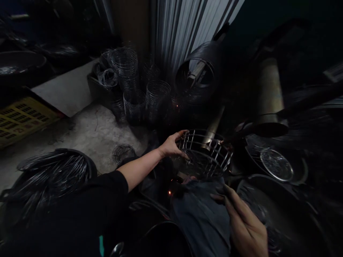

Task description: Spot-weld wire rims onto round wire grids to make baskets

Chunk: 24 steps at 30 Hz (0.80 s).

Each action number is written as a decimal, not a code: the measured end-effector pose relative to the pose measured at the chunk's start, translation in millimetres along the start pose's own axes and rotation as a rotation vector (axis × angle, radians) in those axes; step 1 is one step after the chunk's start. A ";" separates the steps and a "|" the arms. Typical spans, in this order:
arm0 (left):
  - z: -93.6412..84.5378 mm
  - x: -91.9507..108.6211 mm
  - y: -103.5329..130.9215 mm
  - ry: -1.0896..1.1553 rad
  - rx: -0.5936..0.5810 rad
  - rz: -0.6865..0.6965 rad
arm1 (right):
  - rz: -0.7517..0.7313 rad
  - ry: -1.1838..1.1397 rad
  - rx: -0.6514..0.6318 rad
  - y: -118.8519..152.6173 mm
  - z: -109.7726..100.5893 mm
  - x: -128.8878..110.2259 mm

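A round wire basket [211, 169] of crossed metal rods sits in front of me, below a metal tube [213, 130] that points down into it. My left hand [171, 145] grips the left side of its rim, thumb and fingers spread along the wires. Nearer to me, my right hand [248, 223] is beside dark grey cloth [200, 214], likely a trouser leg. Its fingers are drawn together; whatever lies between them is too dark and blurred to name. Small orange sparks [169, 192] glow below the basket.
Several wire cylinders [158, 94] stand behind on the left. Bundled wire rods fill a black tub [92, 166] at left; a yellow crate [24, 119] lies beyond. A wire coil [217, 53] and a thick pipe [270, 89] are at back right, dark basins [278, 207] at right.
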<state>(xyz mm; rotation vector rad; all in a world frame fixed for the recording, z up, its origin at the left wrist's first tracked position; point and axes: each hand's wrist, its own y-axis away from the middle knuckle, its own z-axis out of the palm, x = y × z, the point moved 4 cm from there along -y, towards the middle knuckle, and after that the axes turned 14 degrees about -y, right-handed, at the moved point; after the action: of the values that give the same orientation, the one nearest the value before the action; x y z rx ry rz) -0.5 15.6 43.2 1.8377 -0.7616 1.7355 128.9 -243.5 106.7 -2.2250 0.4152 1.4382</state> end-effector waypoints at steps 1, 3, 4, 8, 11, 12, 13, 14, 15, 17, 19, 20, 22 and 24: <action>-5.0 10.6 11.8 -0.102 -0.020 0.056 | -0.032 0.035 -0.041 -3.2 4.9 -10.5; -11.5 28.1 35.7 -0.324 -0.036 0.140 | -0.107 0.125 -0.141 -7.4 16.3 -28.0; -13.0 34.7 46.1 -0.419 -0.032 0.160 | -0.145 0.163 -0.197 -9.1 22.7 -35.0; -10.6 50.3 67.8 -0.618 -0.003 0.178 | -0.141 0.103 -0.466 -22.2 50.9 -52.8; -4.1 58.5 69.8 -0.678 -0.005 0.226 | -0.011 -0.030 -0.544 -40.1 62.6 -56.3; -1.8 60.8 69.7 -0.695 -0.008 0.244 | 0.016 -0.034 -0.519 -45.9 63.2 -55.5; 0.1 62.7 69.5 -0.711 -0.007 0.257 | 0.019 -0.004 -0.485 -50.4 62.7 -54.1; 1.6 64.2 69.1 -0.725 -0.004 0.262 | -0.004 0.064 -0.449 -53.2 61.6 -52.6; 2.7 65.0 68.5 -0.737 0.002 0.258 | -0.056 0.166 -0.412 -54.2 60.4 -51.2; 3.6 65.8 66.4 -0.746 0.029 0.239 | -0.216 0.420 -0.356 -51.5 59.3 -49.7; 4.8 65.9 63.1 -0.734 0.041 0.233 | -0.361 0.618 -0.332 -45.9 60.0 -48.0; 5.7 66.0 61.1 -0.724 0.041 0.238 | -0.411 0.660 -0.334 -43.6 60.2 -46.8; 8.3 66.3 56.7 -0.706 0.035 0.250 | -0.479 0.645 -0.343 -41.9 58.9 -44.6; 11.1 66.6 52.3 -0.694 0.028 0.254 | -0.527 0.566 -0.330 -44.1 54.4 -43.5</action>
<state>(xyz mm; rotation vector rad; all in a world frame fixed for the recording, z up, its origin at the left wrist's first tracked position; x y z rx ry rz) -26.6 -33.8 107.9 2.4796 -1.2795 1.2182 90.2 -177.1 136.6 -2.7146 -0.2556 0.6267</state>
